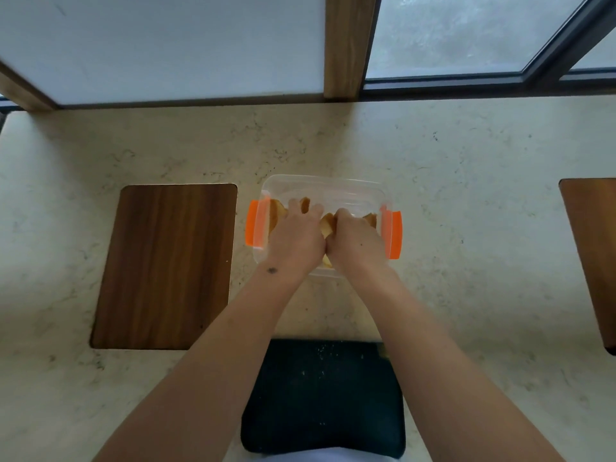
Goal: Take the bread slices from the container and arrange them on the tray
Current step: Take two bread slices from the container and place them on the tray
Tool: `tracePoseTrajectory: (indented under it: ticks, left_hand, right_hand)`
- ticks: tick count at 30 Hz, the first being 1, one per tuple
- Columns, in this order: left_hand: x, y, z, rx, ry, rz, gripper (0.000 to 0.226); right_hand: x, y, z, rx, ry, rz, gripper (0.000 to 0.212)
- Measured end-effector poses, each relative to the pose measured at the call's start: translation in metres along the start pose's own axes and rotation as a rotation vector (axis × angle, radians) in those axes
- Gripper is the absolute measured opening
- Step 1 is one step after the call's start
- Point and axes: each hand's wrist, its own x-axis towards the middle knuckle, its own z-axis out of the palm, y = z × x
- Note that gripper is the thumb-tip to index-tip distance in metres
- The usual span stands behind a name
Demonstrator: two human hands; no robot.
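Observation:
A clear plastic container (320, 186) with orange side clips stands in the middle of the counter. Inside it lie golden-brown bread slices (277, 210), mostly covered by my hands. My left hand (295, 236) reaches into the left half with its fingers curled down over the slices. My right hand (355, 240) is in the right half, its fingers closed around a bread slice (328, 225) between the two hands. A dark tray (323, 395) dotted with crumbs lies at the near edge, under my forearms, with no bread on it.
A wooden board (163, 265) lies left of the container. Another wooden board (593, 248) sits at the right edge of the view. The pale marble counter (450, 195) runs back to a window with wooden frames (346, 45).

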Motion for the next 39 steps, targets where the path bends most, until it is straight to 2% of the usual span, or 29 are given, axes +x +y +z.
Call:
tracePoseTrajectory:
  ticks: [3, 11, 18, 20, 22, 26, 33, 37, 39]
  left_hand:
    - [0.003, -0.003, 0.001, -0.015, -0.001, -0.044, 0.032]
    - [0.005, -0.002, 0.007, -0.014, 0.071, -0.042, 0.039]
    - [-0.018, 0.004, -0.027, -0.162, 0.241, 0.008, 0.039]
    - [-0.039, 0.005, -0.043, -0.222, 0.302, 0.024, 0.041]
    - [-0.068, 0.001, -0.057, -0.282, 0.355, 0.045, 0.039]
    - [-0.140, -0.018, -0.070, -0.465, 0.381, 0.048, 0.035]
    - [-0.253, -0.066, -0.019, -0.618, 0.235, -0.170, 0.031]
    - [-0.286, -0.082, 0.018, -0.708, 0.191, -0.283, 0.029]
    - [-0.293, -0.084, 0.030, -0.830, 0.193, -0.362, 0.043]
  right_hand:
    - [0.001, -0.001, 0.001, 0.012, 0.002, 0.017, 0.010]
    - [0.005, -0.003, -0.004, -0.002, -0.047, 0.013, 0.012]
    - [-0.019, -0.001, -0.035, -0.018, 0.099, -0.024, 0.008]
    - [-0.035, 0.000, -0.047, -0.021, 0.164, -0.047, 0.016]
    - [-0.056, 0.004, -0.060, 0.048, 0.205, -0.088, 0.025]
    - [-0.104, 0.022, -0.080, 0.316, 0.243, -0.095, 0.029]
    - [-0.198, 0.065, -0.059, 0.759, -0.005, 0.095, 0.018]
    - [-0.237, 0.080, -0.024, 0.789, -0.116, 0.213, 0.016]
    - [-0.252, 0.081, -0.006, 0.768, -0.143, 0.245, 0.014]
